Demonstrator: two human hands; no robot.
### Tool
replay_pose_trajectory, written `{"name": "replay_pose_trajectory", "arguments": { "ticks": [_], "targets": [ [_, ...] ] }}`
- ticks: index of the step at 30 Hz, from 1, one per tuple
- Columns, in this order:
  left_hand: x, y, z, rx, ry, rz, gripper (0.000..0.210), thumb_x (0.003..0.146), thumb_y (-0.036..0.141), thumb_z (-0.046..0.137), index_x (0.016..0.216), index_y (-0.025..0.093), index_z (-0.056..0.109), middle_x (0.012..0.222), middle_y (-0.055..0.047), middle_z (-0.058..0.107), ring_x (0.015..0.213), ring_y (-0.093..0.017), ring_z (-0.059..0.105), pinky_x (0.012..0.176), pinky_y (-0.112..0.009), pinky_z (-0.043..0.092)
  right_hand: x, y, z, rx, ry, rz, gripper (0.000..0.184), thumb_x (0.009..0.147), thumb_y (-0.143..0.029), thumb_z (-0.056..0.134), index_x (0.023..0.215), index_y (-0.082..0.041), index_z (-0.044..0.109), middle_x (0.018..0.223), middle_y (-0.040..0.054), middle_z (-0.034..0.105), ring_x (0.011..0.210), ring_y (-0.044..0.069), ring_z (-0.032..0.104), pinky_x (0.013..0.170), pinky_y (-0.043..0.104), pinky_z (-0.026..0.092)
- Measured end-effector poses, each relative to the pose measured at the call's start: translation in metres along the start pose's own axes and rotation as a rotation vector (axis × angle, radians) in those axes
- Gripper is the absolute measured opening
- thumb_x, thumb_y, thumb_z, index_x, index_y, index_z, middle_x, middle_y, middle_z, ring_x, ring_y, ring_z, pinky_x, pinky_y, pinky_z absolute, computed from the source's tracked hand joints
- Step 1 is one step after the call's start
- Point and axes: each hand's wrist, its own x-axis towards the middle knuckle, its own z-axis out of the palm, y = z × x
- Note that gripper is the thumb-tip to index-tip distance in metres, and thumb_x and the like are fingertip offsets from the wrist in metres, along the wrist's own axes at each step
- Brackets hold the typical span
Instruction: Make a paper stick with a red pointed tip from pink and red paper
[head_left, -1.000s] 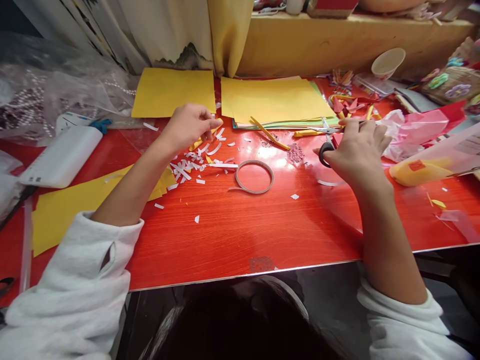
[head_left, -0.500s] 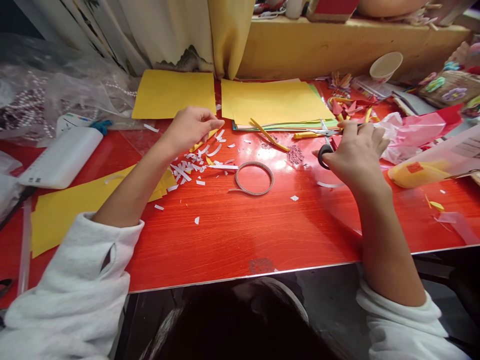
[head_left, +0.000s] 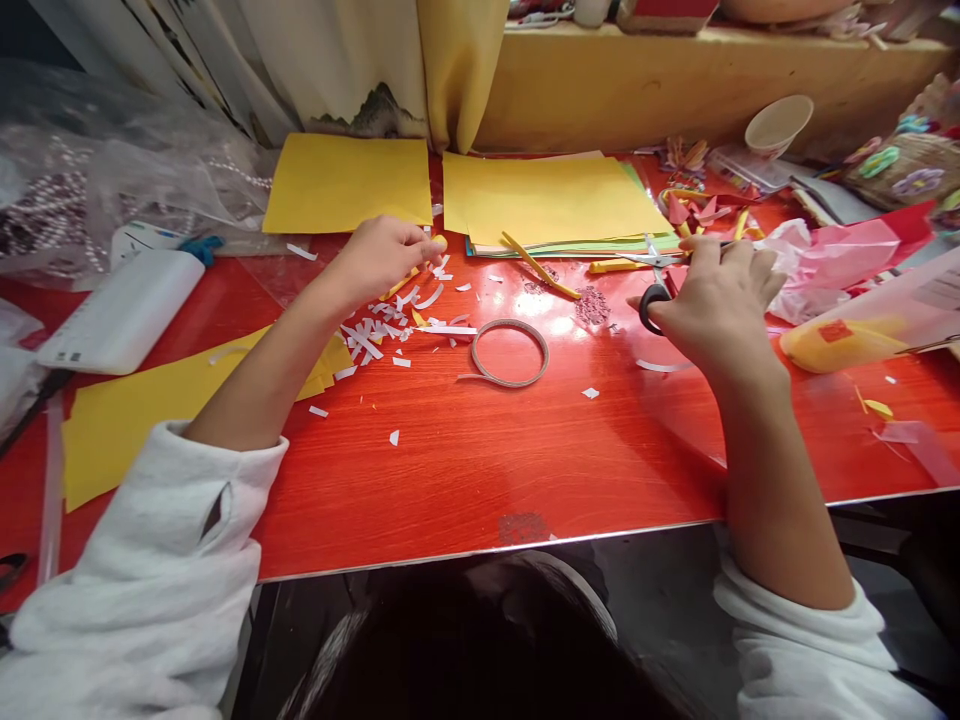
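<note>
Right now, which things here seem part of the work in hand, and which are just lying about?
Seemingly part of the work:
scissors, held in the right hand
small yellow piece, at the fingertips of the left hand
stacked sheets, yellow on top

Probably just lying about:
paper cup
crumpled pink paper
flower-trimmed basket
white device

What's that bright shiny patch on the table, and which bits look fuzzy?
Head view: white glare on the red table, just beyond the coiled strip; head view again: the plastic bag at far left looks soft, the scissors much clearer.
</note>
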Motion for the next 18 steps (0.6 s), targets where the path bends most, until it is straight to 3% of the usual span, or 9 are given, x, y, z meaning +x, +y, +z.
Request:
{"name": "replay_pose_trajectory", "arguments": {
  "ticks": [3, 8, 12, 16, 18],
  "targets": [
    [-0.0016, 0.0021, -0.0003, 0.115, -0.006, 0.007, 0.037, 0.084, 0.043, 0.051, 0.059, 0.018, 0.063, 0.054, -0.001, 0.051, 0.058, -0.014, 0.051, 0.062, -0.028, 0.036, 0.0001, 0.0005, -0.0004, 0.012, -0.001, -0.015, 0.058, 0.075, -0.03, 0.053, 0.129, -0.014, 0.042, 0.122, 0.0177, 0.044, 0.118, 0.036, 0.036, 0.096, 0.048, 0.028],
    [-0.0003, 0.0031, 0.0002, 0.144, 0.0, 0.069, 0.009, 0.074, 0.025, 0.062, 0.071, 0.019, 0.068, 0.07, -0.001, 0.062, 0.079, -0.017, 0.058, 0.072, -0.026, 0.04, 0.001, 0.001, -0.0003, -0.002, -0.026, -0.003, 0.06, 0.076, -0.033, 0.052, 0.131, -0.013, 0.04, 0.124, 0.0179, 0.042, 0.119, 0.036, 0.035, 0.096, 0.049, 0.027],
    [0.0002, 0.0024, -0.002, 0.151, 0.034, 0.009, 0.022, 0.079, 0.031, 0.056, 0.07, 0.018, 0.07, 0.06, -0.002, 0.054, 0.073, -0.018, 0.055, 0.072, -0.029, 0.039, 0.0011, 0.0016, -0.0001, -0.004, -0.026, 0.0, 0.06, 0.076, -0.034, 0.052, 0.131, -0.013, 0.039, 0.124, 0.0175, 0.042, 0.119, 0.036, 0.035, 0.098, 0.047, 0.026],
    [-0.0005, 0.0041, -0.0042, 0.198, -0.011, 0.069, 0.013, 0.075, 0.022, 0.058, 0.076, 0.019, 0.07, 0.072, -0.003, 0.058, 0.086, -0.019, 0.054, 0.081, -0.03, 0.036, 0.0008, 0.0019, -0.0006, 0.015, -0.021, -0.011, 0.06, 0.076, -0.034, 0.052, 0.131, -0.013, 0.039, 0.122, 0.0173, 0.042, 0.117, 0.035, 0.035, 0.096, 0.049, 0.026],
    [0.0002, 0.0048, -0.0039, 0.215, -0.024, 0.044, 0.016, 0.078, 0.026, 0.057, 0.069, 0.018, 0.067, 0.073, -0.004, 0.059, 0.087, -0.02, 0.054, 0.084, -0.032, 0.035, 0.0006, 0.0015, -0.0011, 0.022, -0.015, -0.011, 0.06, 0.076, -0.033, 0.052, 0.131, -0.013, 0.039, 0.122, 0.0174, 0.042, 0.117, 0.035, 0.035, 0.095, 0.05, 0.027]
  ]
}}
